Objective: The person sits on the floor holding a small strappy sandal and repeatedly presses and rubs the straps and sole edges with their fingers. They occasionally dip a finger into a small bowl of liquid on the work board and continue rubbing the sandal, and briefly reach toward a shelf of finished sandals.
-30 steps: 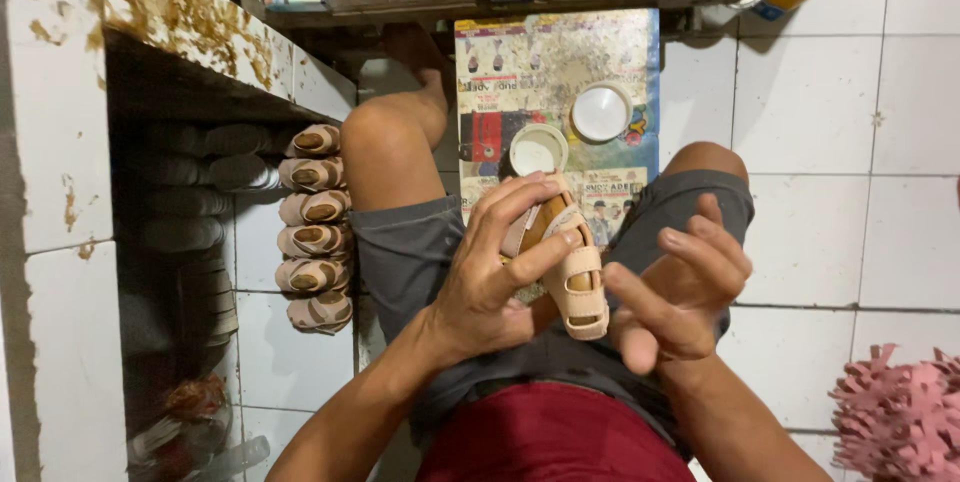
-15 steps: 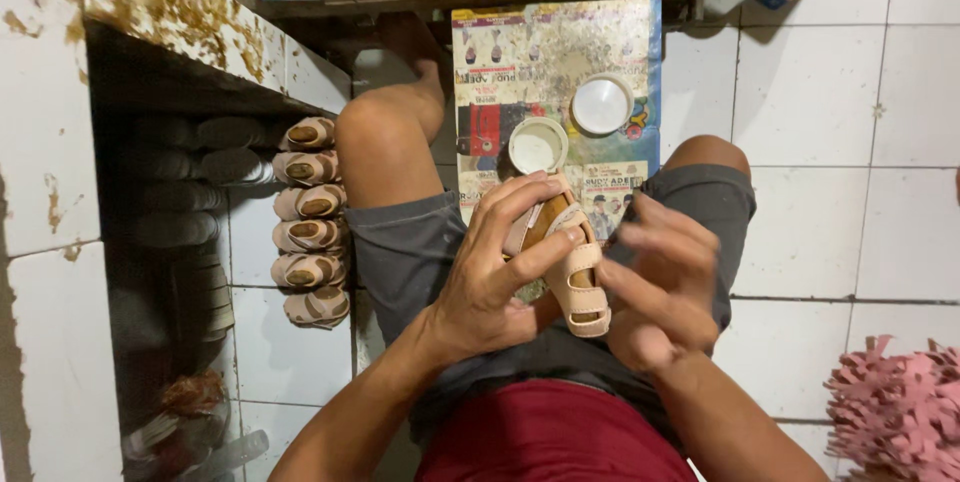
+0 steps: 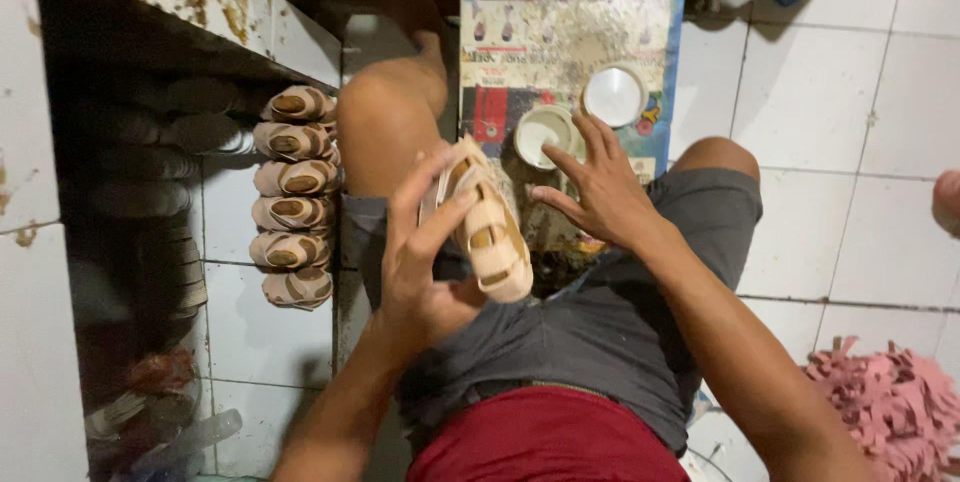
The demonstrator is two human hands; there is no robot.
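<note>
Beige sandal clenched in our left hand.
Our right hand, fingers spread and grasping nothing, reaches beyond the grip over a white cup.

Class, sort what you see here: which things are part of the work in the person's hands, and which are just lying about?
In use:
left hand gripping beige sandal
right hand reaching toward white pot
white lid

Lying about:
row of sandals
pink scraps
printed board

A flattened printed carton sheet, blue-edged with red and dark patches, seemingly glue-stained, lies on the floor ahead.
</note>
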